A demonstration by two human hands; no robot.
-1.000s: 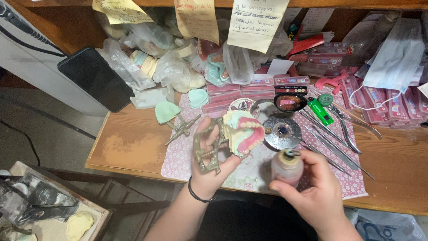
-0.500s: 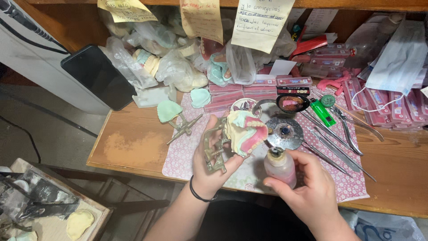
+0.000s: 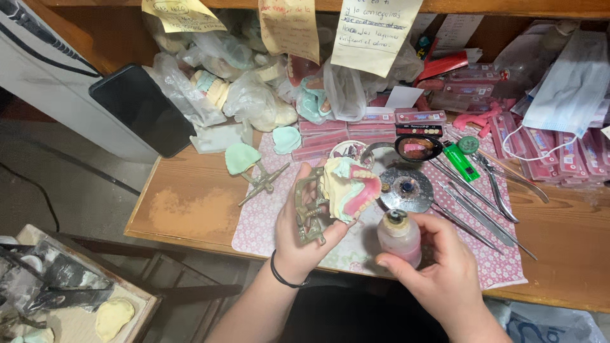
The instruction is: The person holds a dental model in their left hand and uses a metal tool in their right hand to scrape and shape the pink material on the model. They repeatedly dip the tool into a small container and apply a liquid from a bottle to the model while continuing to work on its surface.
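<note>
A brass articulator (image 3: 310, 213) carrying a pink and green denture model (image 3: 348, 185) is held up in the left hand (image 3: 304, 236). A small pinkish bottle (image 3: 399, 237) is gripped by the right hand (image 3: 441, 274). Metal instruments (image 3: 478, 194) are spread on a patterned mat (image 3: 267, 222) on the worktop (image 3: 190, 209), beside what seems a round metal dish (image 3: 406, 188).

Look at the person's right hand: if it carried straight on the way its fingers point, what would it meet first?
The right hand grips a small pink-filled bottle, fingers pointing up and left. Straight ahead, it would probably meet the round grey metal disc on the pink patterned cloth first, though depth is unclear from above.
</note>
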